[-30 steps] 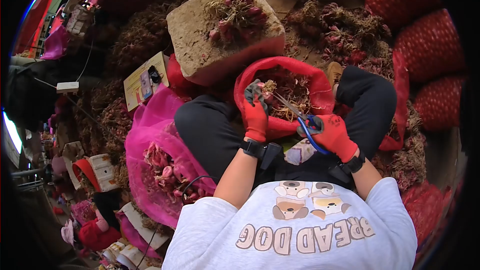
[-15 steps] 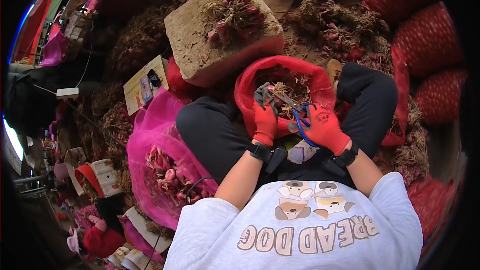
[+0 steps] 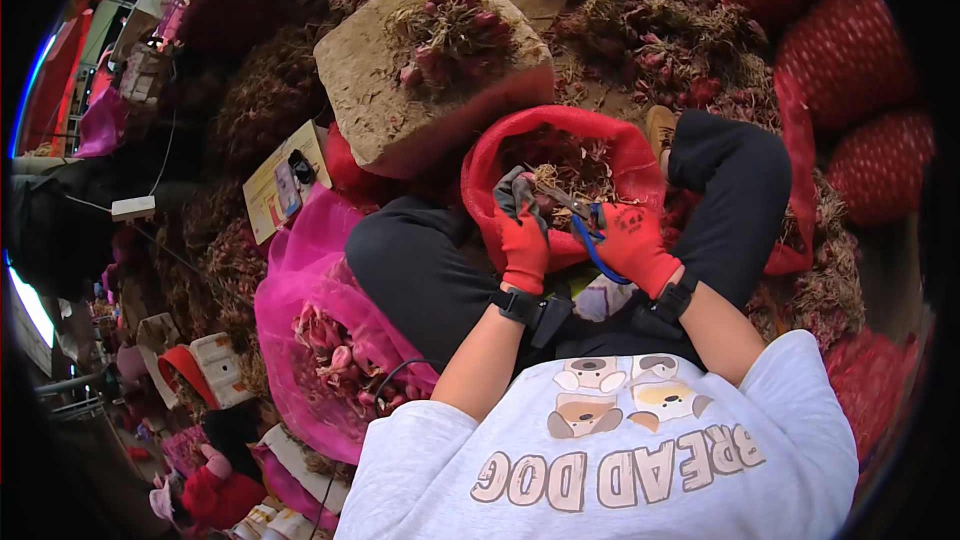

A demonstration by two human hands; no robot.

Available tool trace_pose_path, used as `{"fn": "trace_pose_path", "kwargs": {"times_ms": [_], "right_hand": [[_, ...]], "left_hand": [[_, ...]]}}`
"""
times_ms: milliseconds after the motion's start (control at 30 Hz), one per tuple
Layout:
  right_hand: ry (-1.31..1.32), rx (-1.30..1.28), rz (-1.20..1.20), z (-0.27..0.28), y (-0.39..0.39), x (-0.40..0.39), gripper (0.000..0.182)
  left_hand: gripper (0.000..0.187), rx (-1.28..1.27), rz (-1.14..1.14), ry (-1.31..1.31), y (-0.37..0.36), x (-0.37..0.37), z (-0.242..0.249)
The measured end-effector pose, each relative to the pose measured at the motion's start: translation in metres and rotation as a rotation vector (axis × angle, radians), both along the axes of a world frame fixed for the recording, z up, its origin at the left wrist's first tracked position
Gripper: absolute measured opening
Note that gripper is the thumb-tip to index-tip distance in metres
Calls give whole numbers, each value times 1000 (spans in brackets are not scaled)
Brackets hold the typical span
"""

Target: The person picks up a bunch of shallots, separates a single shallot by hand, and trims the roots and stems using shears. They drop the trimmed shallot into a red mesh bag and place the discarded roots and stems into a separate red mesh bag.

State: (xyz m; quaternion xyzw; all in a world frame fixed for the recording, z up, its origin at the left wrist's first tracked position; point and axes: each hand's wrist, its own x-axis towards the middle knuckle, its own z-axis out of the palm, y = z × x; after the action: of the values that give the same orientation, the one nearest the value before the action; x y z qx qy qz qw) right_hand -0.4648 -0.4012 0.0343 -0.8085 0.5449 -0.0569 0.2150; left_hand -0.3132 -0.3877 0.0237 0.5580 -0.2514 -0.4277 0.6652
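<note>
My right hand, in a red and grey work glove, grips blue-handled scissors, whose blades point toward my other hand. My left hand, gloved alike, has its fingers curled around a small shallot, mostly covered by the glove. Both hands are over the mouth of a red mesh sack between my knees. Dry trimmings lie inside it. By my left knee, a pink mesh bag contains loose shallots.
A dirty foam block bears a bunch of shallots. More dried bunches lie beyond the sack. Filled red sacks stand at right. A board with phones is at left; another person sits lower left.
The view has shifted slightly. The scissors' handles have come closer together in my right hand, and both hands stay over the red sack.
</note>
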Motion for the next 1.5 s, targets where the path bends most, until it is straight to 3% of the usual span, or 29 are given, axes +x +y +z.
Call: {"fn": "trace_pose_path", "kwargs": {"times_ms": [67,267,433,733,867,933,1000,1033,1067,1200,1267,1367,1400,1467,1500], "right_hand": [[-2,25,-10,-3,0,-1,43],[41,-39,30,-21,4,-4,52],[59,72,-26,-21,-1,1,53],[1,32,-50,-28,0,-2,44],[41,258,-35,-22,-11,-12,42],[23,339,-27,-4,-15,-18,40],[-59,313,-38,-22,-15,-29,48],[-101,299,-42,-5,-18,-23,52],[-214,391,-66,19,-18,-25,44],[-766,360,-171,-17,-16,-25,38],[-1004,424,-156,-7,-22,-14,38],[-1033,175,-53,-11,-30,6,40],[-857,92,20,-1,-36,7,39],[-792,80,89,-7,-40,8,37],[-759,77,125,-13,-42,9,36]], "left_hand": [[22,83,-34,83,3,2,-2],[26,-48,-92,-186,1,-2,-29],[26,-57,-89,-69,2,-5,-32],[21,-10,-118,2,2,1,-46],[21,55,-178,72,3,7,-28],[26,-6,-234,-198,4,11,-32],[38,75,-542,833,0,37,-57],[39,148,-507,879,-3,37,-43],[40,224,-472,926,-4,34,-29],[33,415,-463,1131,-7,34,-16],[35,384,-576,1000,-4,35,-28],[38,272,-654,746,2,27,-39],[39,221,-663,649,3,24,-38],[38,115,-765,152,9,30,-32],[38,138,-767,133,9,30,-24]]}}
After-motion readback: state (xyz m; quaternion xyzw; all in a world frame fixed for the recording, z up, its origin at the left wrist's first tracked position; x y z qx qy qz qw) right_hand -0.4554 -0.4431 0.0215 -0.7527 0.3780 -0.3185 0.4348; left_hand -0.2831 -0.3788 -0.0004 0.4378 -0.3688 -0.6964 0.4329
